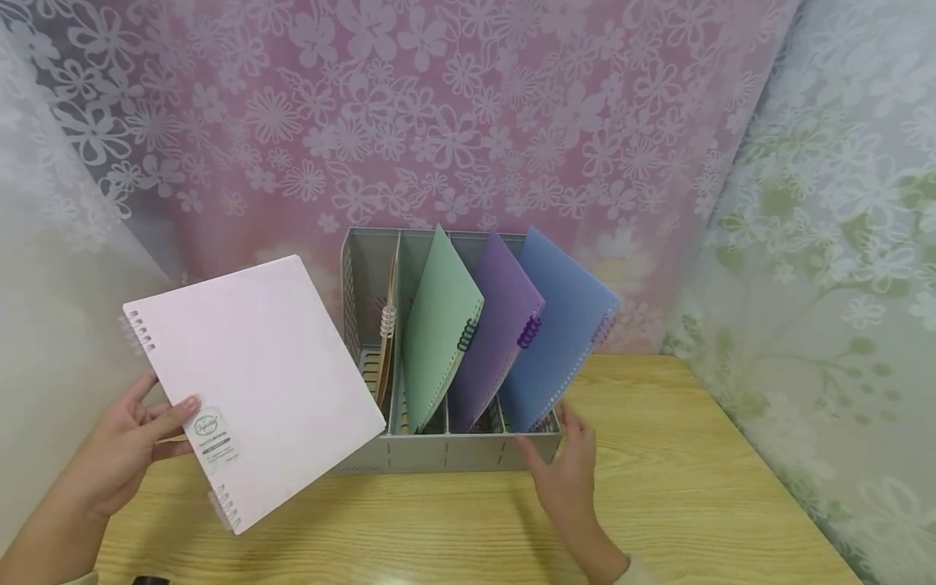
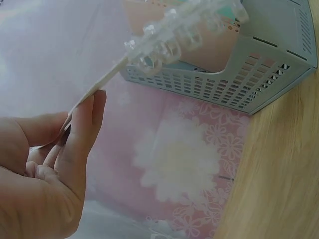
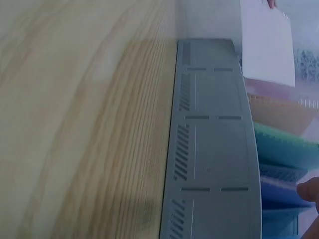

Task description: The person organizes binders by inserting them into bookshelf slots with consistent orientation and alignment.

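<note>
My left hand (image 1: 120, 451) pinches a pale pinkish-white spiral notebook (image 1: 256, 390) by its bound edge, thumb over the label on the cover. It is raised and tilted, its lower right corner in front of a grey file organizer (image 1: 468, 453). In the left wrist view, the notebook's clear rings (image 2: 169, 47) show beyond the fingers. My right hand (image 1: 566, 471) is at the organizer's front right corner, thumb near the front rim and fingers along the side. Green (image 1: 442, 333), purple (image 1: 500, 333) and blue (image 1: 556, 325) notebooks lean in separate compartments; a brown one (image 1: 386, 357) stands further left.
The organizer stands on a wooden table (image 1: 658, 471) by a pink floral curtain (image 1: 439, 122). Another floral curtain (image 1: 826, 284) hangs along the right side. A small dark object (image 1: 150, 580) shows at the bottom left edge.
</note>
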Motion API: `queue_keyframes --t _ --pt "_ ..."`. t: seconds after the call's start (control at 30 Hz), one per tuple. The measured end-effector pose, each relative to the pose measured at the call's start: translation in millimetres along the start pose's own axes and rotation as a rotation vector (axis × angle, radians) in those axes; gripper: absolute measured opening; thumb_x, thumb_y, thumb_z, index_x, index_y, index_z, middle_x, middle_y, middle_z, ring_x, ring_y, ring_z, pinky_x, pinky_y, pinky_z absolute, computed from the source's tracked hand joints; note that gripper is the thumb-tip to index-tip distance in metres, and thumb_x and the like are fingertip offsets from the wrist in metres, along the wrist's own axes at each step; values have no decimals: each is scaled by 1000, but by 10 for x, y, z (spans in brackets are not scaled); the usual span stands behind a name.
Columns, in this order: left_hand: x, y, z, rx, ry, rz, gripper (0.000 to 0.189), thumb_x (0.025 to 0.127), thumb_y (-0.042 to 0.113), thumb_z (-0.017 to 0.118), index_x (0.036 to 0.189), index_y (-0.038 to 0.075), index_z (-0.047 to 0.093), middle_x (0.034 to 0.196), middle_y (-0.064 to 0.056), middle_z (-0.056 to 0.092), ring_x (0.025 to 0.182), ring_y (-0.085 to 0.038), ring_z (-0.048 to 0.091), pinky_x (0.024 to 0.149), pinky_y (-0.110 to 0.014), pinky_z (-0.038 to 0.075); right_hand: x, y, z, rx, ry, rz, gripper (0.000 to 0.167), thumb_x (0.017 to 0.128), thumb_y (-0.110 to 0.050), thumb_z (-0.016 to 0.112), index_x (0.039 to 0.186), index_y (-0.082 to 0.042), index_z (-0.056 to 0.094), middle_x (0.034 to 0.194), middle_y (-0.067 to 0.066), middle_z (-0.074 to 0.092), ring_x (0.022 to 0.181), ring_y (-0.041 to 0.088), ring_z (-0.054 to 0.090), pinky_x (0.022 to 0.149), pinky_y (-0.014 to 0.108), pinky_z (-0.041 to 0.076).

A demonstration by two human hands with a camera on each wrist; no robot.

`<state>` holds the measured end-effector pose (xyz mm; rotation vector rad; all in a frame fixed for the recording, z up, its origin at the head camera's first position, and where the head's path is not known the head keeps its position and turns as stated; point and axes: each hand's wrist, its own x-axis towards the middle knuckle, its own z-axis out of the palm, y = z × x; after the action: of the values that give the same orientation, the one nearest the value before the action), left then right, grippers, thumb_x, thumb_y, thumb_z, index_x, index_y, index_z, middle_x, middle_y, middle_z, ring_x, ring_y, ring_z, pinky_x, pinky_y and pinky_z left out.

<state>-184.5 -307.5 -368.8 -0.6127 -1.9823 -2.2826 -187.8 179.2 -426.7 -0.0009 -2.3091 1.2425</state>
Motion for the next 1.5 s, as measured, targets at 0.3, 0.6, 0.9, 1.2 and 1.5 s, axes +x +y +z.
queue_keyframes --t 0.3,0.6,0.9,1.2,1.5 --pt "3 112 163 14 143 83 51 97 -10 48 135 24 47 95 -2 75 80 -15 73 61 -29 59 197 238 -140 -19 -169 125 81 99 -35 55 148 14 13 153 35 14 140 52 17 112 63 19" --pt "125 192 451 187 341 95 45 95 -5 56 131 22 49 90 10 73 76 -5 71 56 -24 58 236 336 -151 -17 -299 181 78 104 -37 44 148 16 8 154 35 13 141 50 12 115 59 14" --pt "210 164 649 515 378 142 44 97 -1 56 138 13 45 90 22 68 79 3 68 58 -22 57 228 366 -134 -16 -353 191 77 105 -38 40 150 13 4 155 33 9 142 49 11 115 59 14" --pt "307 159 842 674 414 170 46 98 5 55 142 -1 40 100 -13 71 81 9 64 61 -22 58 239 359 -126 -27 -357 159 68 106 -32 39 150 11 12 153 34 16 139 50 18 113 60 20" --pt "440 93 1013 710 436 203 41 99 6 55 138 2 46 105 -32 66 78 19 57 59 -16 55 247 349 -150 -40 -374 188 67 106 -34 40 152 7 14 149 36 23 131 52 34 107 61 32"
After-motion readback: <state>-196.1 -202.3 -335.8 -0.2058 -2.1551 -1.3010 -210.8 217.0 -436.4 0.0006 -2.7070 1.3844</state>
